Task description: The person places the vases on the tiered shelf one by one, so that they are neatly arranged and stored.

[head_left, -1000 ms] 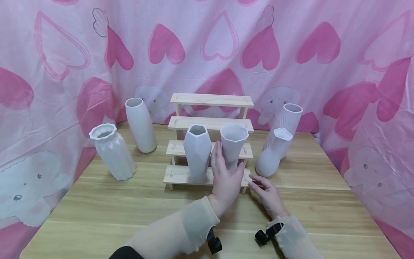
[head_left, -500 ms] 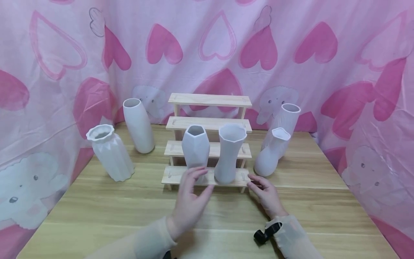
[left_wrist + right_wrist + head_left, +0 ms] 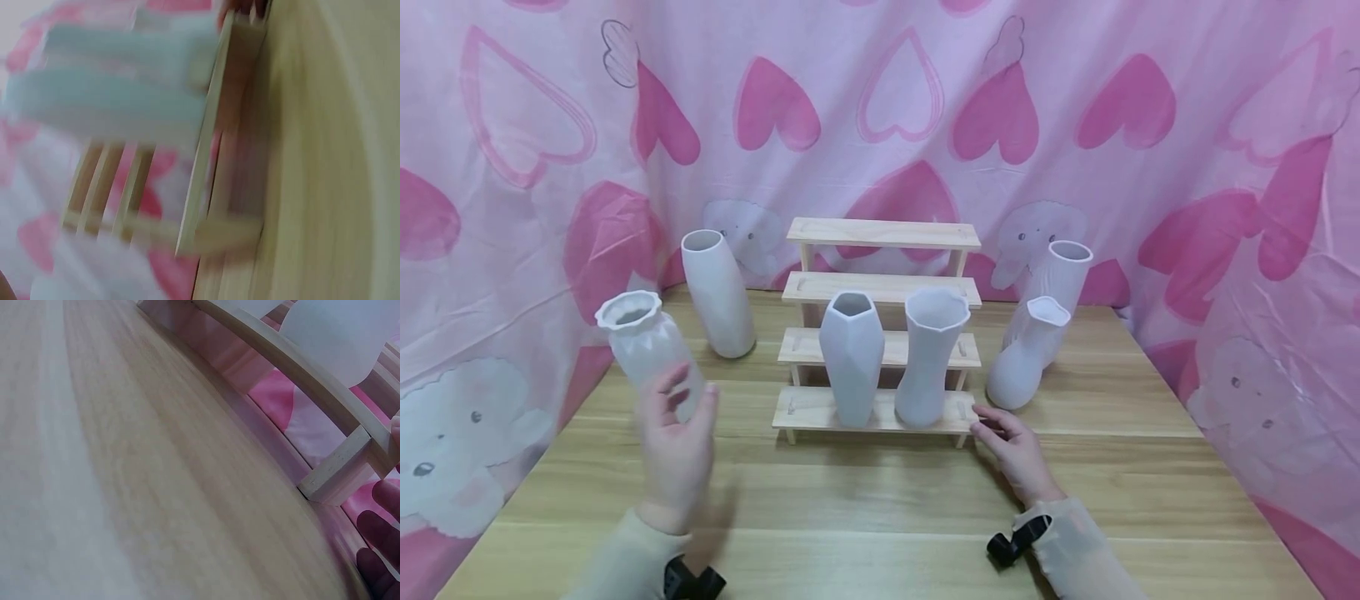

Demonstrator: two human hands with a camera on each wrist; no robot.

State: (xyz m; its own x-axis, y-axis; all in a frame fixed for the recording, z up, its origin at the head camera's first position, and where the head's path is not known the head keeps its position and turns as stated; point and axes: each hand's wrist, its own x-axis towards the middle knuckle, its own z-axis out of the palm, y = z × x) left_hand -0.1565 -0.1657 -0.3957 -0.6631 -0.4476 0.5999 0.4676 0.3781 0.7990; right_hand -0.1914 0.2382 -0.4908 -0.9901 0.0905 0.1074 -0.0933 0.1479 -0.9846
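Note:
My left hand [image 3: 673, 458] is beside the white vase with a ruffled rim [image 3: 643, 342] at the left, its fingers loosely bent and overlapping the vase's lower part. My right hand [image 3: 1018, 454] pinches the right end of the lowest step of a four-step wooden display stand [image 3: 797, 408]. In the right wrist view its fingers [image 3: 378, 528] hang beside the stand's leg. On that lowest step stand a faceted white vase [image 3: 852, 358] and, right of it, a waisted white vase with a flared rim [image 3: 931, 358]. The left wrist view is blurred.
A tall smooth white vase [image 3: 718, 296] stands at the back left of the wooden table [image 3: 820, 517]. At the right are a round-bellied white vase [image 3: 1026, 354] and a tall ribbed one [image 3: 1067, 275] behind it. A pink heart-patterned curtain [image 3: 895, 100] hangs behind.
My left hand has let go of the waisted vase, leaving it on the lowest step, and has swung left to the ruffled vase. My right hand has stayed at the stand's end.

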